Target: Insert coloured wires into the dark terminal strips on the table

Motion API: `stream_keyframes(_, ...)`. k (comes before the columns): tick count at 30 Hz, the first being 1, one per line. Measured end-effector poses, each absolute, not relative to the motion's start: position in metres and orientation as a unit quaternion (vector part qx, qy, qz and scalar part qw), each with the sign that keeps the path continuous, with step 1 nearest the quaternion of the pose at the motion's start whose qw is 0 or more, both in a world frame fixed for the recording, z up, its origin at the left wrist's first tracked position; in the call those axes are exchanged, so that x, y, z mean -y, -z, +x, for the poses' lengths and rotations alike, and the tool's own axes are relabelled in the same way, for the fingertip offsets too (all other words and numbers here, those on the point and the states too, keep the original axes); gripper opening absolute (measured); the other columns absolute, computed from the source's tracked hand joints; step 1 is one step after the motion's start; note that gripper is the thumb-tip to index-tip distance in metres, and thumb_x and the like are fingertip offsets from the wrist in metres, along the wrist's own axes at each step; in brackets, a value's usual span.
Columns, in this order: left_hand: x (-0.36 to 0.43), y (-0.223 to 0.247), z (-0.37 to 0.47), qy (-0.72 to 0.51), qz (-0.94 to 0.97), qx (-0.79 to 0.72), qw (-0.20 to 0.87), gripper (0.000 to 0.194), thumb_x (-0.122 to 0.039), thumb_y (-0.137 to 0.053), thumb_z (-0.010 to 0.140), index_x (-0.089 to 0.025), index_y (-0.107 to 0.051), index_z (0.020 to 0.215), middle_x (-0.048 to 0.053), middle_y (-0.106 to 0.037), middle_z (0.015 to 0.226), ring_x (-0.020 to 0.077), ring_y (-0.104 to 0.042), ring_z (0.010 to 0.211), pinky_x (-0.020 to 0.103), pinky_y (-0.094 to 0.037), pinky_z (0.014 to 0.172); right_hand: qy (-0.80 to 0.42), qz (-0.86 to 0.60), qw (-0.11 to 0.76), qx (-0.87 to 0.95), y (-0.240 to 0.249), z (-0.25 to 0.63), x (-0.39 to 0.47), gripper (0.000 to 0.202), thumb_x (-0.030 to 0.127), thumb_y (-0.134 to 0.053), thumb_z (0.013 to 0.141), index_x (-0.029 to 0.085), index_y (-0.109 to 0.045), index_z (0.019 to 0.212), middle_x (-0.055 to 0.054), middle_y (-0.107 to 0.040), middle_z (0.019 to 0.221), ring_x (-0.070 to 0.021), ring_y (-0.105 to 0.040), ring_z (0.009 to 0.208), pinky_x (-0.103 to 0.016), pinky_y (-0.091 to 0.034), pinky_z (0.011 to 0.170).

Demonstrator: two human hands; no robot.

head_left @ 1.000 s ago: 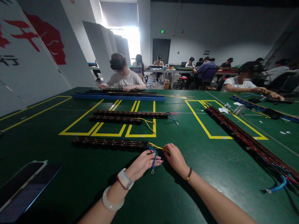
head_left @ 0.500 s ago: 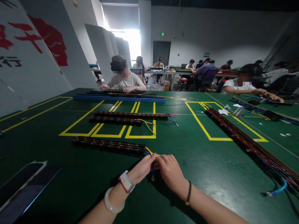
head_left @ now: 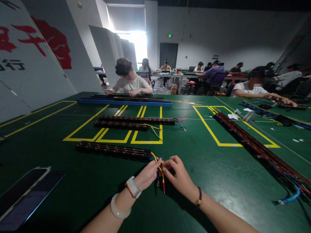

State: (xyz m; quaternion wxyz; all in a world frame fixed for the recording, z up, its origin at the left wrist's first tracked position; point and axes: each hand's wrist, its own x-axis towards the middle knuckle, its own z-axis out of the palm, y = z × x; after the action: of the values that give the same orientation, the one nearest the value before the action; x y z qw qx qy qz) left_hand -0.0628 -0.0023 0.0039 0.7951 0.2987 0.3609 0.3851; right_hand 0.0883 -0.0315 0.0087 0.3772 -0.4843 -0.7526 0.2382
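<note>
The left hand [head_left: 147, 175] pinched wires [head_left: 163, 177] off the strip [head_left: 114, 150]. The right hand [head_left: 179, 174] curled close — whether gripping, I couldn't tell.

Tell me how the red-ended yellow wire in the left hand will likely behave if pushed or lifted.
The yellow wire should flex, judging by its curve out of the dark strip. Its free end, jutting past the left hand, would probably swing aside when pushed. It looks light, being thin beside the strip.
</note>
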Motion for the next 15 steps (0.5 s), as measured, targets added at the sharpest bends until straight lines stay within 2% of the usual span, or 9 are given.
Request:
stream_keyframes(4, 0.002, -0.007, -0.063, -0.392, 0.288, -0.330, 0.809, 0.016, -0.025, -0.051, 0.090, -0.012, -0.059, 0.092, 0.008, -0.064, 0.091, 0.0142, -0.062, 0.084, 0.027, -0.048, 0.078, -0.332, -0.515, 0.363, 0.702, -0.002, 0.094, 0.021, 0.019, 0.034, -0.061, 0.082, 0.020, -0.053, 0.092, -0.003, -0.058, 0.084, -0.0162, -0.056, 0.072, -0.029, -0.048, 0.065)
stream_keyframes(9, 0.000, -0.009, -0.064, -0.404, 0.282, -0.315, 0.811, 0.023, -0.023, -0.051, 0.089, -0.009, -0.061, 0.105, 0.012, -0.065, 0.096, 0.0171, -0.062, 0.087, 0.030, -0.047, 0.082, -0.507, -0.473, 0.387, 0.609, 0.009, 0.093, 0.015, 0.034, 0.047, -0.060, 0.082, 0.021, -0.047, 0.098, -0.001, -0.061, 0.081, -0.0156, -0.058, 0.070, -0.026, -0.047, 0.058)
stream_keyframes(11, -0.001, -0.009, -0.064, -0.406, 0.285, -0.314, 0.810, 0.029, -0.024, -0.052, 0.088, -0.010, -0.059, 0.113, 0.013, -0.065, 0.102, 0.0185, -0.061, 0.091, 0.031, -0.046, 0.083, -0.574, -0.446, 0.388, 0.567, 0.009, 0.091, 0.015, 0.039, 0.051, -0.060, 0.081, 0.020, -0.046, 0.101, -0.002, -0.061, 0.086, -0.0158, -0.059, 0.073, -0.026, -0.047, 0.058)
stream_keyframes(15, -0.001, -0.007, -0.066, -0.395, 0.292, -0.312, 0.813, 0.037, -0.026, -0.053, 0.088, -0.014, -0.056, 0.122, 0.013, -0.062, 0.117, 0.0183, -0.059, 0.095, 0.029, -0.044, 0.081, -0.643, -0.406, 0.368, 0.536, 0.000, 0.086, 0.020, 0.043, 0.055, -0.058, 0.082, 0.016, -0.055, 0.101, -0.004, -0.062, 0.090, -0.0168, -0.061, 0.080, -0.029, -0.048, 0.069)
